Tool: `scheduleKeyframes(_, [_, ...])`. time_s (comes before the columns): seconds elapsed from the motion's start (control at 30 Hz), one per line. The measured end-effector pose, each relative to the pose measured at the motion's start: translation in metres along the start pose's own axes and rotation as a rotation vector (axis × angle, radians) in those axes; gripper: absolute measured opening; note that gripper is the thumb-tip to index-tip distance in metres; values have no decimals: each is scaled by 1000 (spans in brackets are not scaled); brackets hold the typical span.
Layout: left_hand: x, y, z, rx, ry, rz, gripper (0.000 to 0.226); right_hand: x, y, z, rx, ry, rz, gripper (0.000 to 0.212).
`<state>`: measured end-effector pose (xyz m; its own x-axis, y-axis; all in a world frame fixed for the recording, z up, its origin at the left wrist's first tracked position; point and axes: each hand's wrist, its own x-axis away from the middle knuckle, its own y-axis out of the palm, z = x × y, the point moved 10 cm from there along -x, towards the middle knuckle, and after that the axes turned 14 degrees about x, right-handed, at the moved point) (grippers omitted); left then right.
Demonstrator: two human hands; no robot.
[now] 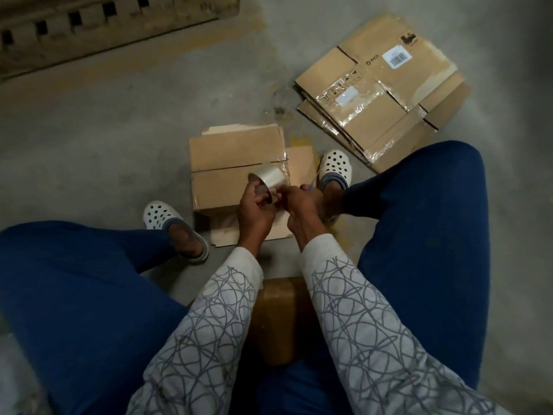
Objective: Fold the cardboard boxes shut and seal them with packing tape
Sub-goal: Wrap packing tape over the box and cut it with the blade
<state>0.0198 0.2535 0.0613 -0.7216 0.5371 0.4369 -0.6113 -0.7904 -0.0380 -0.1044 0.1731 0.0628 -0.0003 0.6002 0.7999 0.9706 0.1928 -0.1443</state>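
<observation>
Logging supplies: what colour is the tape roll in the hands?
The tape roll is clear and glossy, with a dark inner core. It shows best in the head view.

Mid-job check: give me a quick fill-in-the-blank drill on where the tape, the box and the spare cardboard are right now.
1. The left hand and right hand are both on a ___ of packing tape.
2. The box on the floor sits between two ___ clogs.
3. The flattened cartons lie stacked to the person's ___.
4. Their top sheet carries a white ___ label.
Missing: roll; white; right; barcode.
</observation>
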Motion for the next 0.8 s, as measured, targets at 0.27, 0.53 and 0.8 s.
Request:
scheduleKeyframes(0.27, [-2, -8, 20, -486, 325, 56, 20, -3, 11, -5, -33, 60, -53, 38])
scheduleKeyframes(0.53, [-16, -40, -11, -409, 85, 105, 24, 5, 31, -15, 85, -62, -139, 47])
scheduleKeyframes(0.8, [-11, -17, 33, -629, 152, -23, 85, 9, 42, -18, 398, -130, -99, 44])
